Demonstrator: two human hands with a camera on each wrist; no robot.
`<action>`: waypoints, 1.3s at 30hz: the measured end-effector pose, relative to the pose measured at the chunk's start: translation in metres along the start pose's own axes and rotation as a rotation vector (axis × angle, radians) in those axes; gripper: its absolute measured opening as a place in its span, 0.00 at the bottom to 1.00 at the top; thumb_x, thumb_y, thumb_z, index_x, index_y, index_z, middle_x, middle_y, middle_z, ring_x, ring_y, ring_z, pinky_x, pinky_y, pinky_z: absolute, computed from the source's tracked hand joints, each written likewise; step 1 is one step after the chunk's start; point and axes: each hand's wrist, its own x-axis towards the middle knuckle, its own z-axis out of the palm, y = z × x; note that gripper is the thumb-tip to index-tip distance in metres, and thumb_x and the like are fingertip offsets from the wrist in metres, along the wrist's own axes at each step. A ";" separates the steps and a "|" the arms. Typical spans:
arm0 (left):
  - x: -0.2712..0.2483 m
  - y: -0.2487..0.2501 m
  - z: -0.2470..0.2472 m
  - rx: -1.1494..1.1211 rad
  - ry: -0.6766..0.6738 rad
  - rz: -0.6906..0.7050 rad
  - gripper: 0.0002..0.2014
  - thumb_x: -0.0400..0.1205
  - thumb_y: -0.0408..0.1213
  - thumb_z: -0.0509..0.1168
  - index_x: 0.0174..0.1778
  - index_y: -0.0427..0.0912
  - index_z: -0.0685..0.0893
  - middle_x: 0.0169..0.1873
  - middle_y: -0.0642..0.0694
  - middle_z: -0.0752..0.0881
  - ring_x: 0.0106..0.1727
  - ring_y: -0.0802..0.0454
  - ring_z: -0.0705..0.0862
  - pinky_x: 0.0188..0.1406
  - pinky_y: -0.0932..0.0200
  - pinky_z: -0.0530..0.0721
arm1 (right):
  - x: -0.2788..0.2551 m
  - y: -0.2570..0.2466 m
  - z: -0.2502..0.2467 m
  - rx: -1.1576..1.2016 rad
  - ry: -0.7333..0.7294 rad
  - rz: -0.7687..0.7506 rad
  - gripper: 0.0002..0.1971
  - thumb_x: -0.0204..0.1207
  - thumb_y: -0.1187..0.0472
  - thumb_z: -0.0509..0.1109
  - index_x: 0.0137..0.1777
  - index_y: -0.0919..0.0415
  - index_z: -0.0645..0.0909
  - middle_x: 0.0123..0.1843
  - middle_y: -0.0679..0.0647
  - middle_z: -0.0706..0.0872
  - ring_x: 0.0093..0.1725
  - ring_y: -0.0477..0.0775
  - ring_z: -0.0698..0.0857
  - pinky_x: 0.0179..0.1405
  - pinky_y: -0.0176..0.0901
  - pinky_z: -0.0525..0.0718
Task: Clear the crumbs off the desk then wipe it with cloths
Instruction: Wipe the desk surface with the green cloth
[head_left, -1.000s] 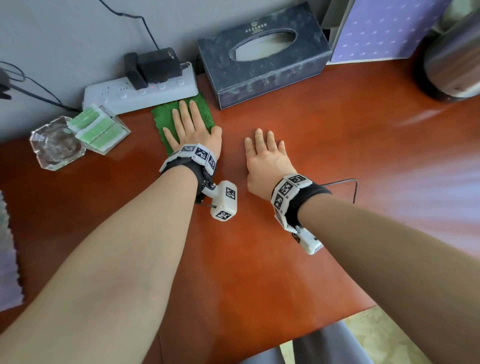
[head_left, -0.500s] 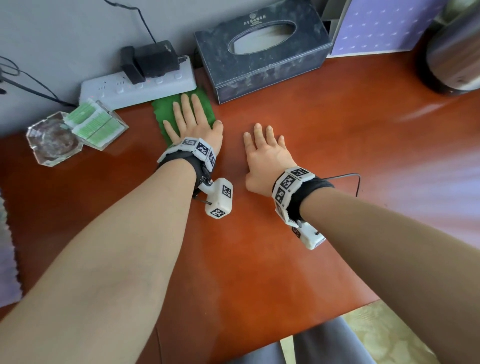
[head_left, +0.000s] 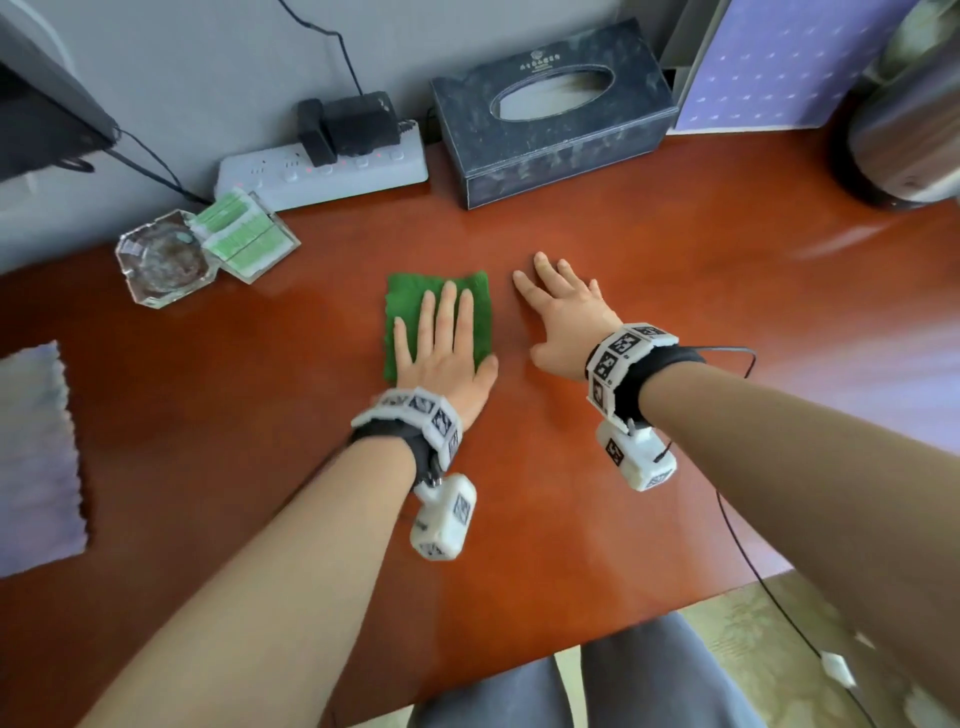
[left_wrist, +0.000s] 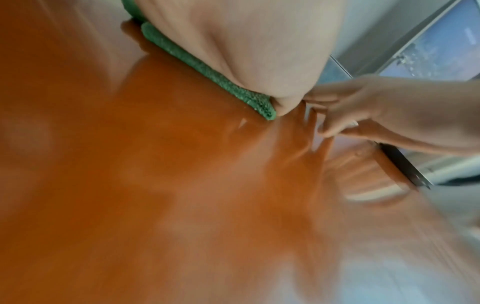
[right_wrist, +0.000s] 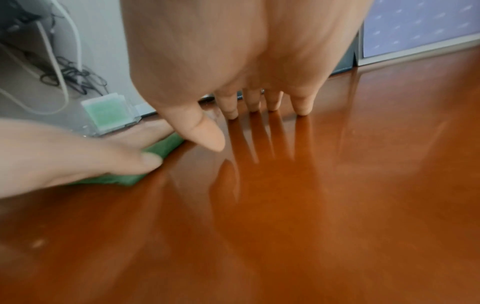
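While one green cloth (head_left: 415, 299) lies flat, two hands press.

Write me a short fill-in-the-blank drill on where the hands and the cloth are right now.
1. The left hand presses flat on the ____ cloth.
2. The right hand rests on the bare ____, holding nothing.
3. The tissue box stands to the ____ of the power strip.

Missing words: green; desk; right
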 end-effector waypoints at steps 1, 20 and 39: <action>-0.018 0.001 0.005 0.009 -0.031 0.011 0.38 0.87 0.57 0.47 0.86 0.48 0.33 0.86 0.51 0.34 0.87 0.49 0.35 0.84 0.37 0.40 | -0.004 0.001 0.003 0.000 -0.007 0.007 0.47 0.73 0.54 0.67 0.87 0.45 0.42 0.88 0.50 0.36 0.87 0.58 0.40 0.84 0.65 0.44; -0.009 0.009 0.009 -0.086 0.011 -0.024 0.38 0.86 0.56 0.50 0.88 0.49 0.39 0.87 0.52 0.38 0.87 0.50 0.37 0.84 0.36 0.40 | -0.101 0.001 0.073 0.002 -0.041 0.011 0.51 0.69 0.50 0.68 0.86 0.42 0.39 0.87 0.47 0.31 0.86 0.60 0.35 0.82 0.71 0.44; -0.114 0.094 0.055 -0.141 0.001 -0.143 0.36 0.87 0.53 0.50 0.88 0.49 0.40 0.87 0.53 0.37 0.87 0.51 0.36 0.83 0.35 0.37 | -0.234 0.044 0.162 -0.020 -0.003 -0.135 0.52 0.70 0.55 0.69 0.87 0.52 0.38 0.87 0.52 0.31 0.86 0.61 0.34 0.85 0.59 0.39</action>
